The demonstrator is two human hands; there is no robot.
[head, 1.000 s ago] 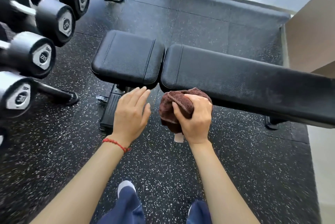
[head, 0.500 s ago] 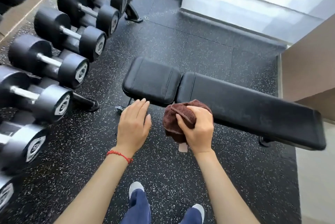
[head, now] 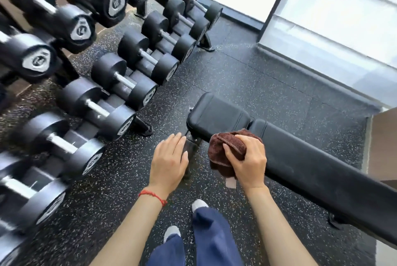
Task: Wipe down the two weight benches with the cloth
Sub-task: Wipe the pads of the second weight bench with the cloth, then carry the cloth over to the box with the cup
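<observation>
Stood over a black bench (head: 300,164) on speckled rubber floor (head: 247,76). Gripped a bunched brown cloth (head: 225,149) in the right hand (head: 247,162), fingers curled over the top of it, thumb along its near side. Held the cloth at the near edge of the bench, over the gap between the short seat pad (head: 217,117) and the long back pad (head: 318,179); could not tell whether cloth pressed on the padding or hung just off it. Saw a small pale tag (head: 231,183) dangling below the cloth. Kept the left hand (head: 169,162) released, fingers straight and together, palm down, holding nothing, just left of the cloth and above the floor near the bench frame (head: 191,143); could not tell whether fingertips touched the frame. Wore a red string (head: 153,197) round the left wrist. Saw only one bench, running from mid-picture down to the right edge, with a foot (head: 335,221) showing under its far end. Noted rows of black dumbbells (head: 120,85) on a rack (head: 141,128) filling the left side, blurred nearest the edge. Noted glass panels (head: 333,18) with a dark frame at the top right and a tan wall corner (head: 384,147) at the right edge. Saw blue trouser legs (head: 212,235) and two pale shoe tips (head: 198,204) at the bottom.
</observation>
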